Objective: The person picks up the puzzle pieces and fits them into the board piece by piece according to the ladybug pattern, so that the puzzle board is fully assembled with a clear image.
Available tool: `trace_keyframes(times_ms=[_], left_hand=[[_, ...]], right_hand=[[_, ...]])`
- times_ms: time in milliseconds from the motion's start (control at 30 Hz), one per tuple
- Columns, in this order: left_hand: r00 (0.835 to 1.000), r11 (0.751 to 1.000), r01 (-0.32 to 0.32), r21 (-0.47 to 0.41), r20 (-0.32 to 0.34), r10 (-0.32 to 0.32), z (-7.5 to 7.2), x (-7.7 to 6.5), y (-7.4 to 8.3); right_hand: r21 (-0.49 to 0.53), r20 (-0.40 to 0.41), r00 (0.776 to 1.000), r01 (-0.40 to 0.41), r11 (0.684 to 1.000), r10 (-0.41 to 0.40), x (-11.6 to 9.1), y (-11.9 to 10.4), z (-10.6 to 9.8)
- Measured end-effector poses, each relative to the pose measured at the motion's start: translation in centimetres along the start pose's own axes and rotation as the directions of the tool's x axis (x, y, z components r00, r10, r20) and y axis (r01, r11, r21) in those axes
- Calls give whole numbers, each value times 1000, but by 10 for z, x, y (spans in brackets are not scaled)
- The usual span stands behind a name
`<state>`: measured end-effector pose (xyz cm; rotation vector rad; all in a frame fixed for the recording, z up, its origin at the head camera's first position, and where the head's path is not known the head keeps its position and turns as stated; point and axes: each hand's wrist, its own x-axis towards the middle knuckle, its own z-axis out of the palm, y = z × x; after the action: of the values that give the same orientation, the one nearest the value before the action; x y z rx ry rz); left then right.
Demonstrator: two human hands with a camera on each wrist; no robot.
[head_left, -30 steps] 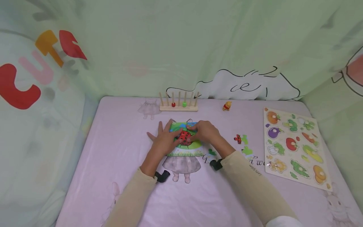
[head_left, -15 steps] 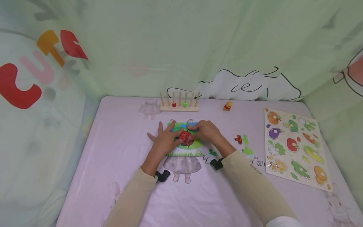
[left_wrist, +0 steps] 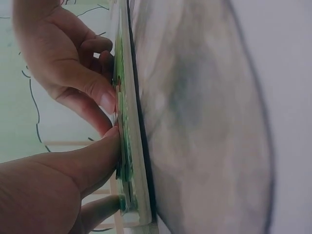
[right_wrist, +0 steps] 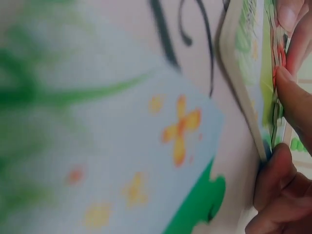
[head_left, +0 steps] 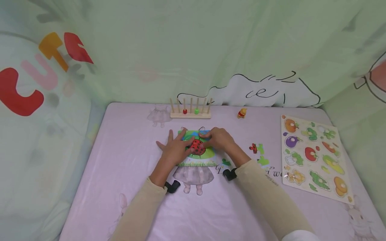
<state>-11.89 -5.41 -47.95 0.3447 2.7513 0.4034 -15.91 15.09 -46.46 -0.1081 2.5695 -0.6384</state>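
A ladybug jigsaw puzzle [head_left: 197,163] lies on a thin board, its red ladybug in the middle. My left hand [head_left: 175,150] spreads over the puzzle's left side, with thumb and a fingertip pressing on the picture. My right hand [head_left: 222,140] is on the right side, thumb and forefinger pinching at a puzzle piece [head_left: 196,143] by the ladybug; its other fingers are curled. In the left wrist view, both thumbs [left_wrist: 108,101] meet the puzzle's face, where some pieces stand slightly proud of the board [left_wrist: 139,161]. The hands hide parts of the picture.
Loose puzzle pieces [head_left: 263,160] lie right of the puzzle, one dark green piece [head_left: 225,162] near the right wrist. A vegetable peg board [head_left: 316,157] is at the right. Behind stand a wooden peg rack [head_left: 190,115] with red and green beads and a small bear figure [head_left: 242,113].
Both hands stay in place on the puzzle. The right thumb shifts very slightly over the ladybug; the loose pieces have not moved.
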Motion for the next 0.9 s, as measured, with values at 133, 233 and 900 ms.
trace_keyframes(times_ms=[133,233,900], left_hand=[[1000,1000,0,-3,3,0,0,0,1],[1000,1000,0,-12,0,0,1,0,1],[999,998,-7,-55,-40,5,3,-3,1]], right_hand=[[-2,-8,993,118,993,-118,-4,6,0],[1,-20,979,203,979,-203,-7,13,0],[100,-190,960,229,968,-207,-39,63,-28]])
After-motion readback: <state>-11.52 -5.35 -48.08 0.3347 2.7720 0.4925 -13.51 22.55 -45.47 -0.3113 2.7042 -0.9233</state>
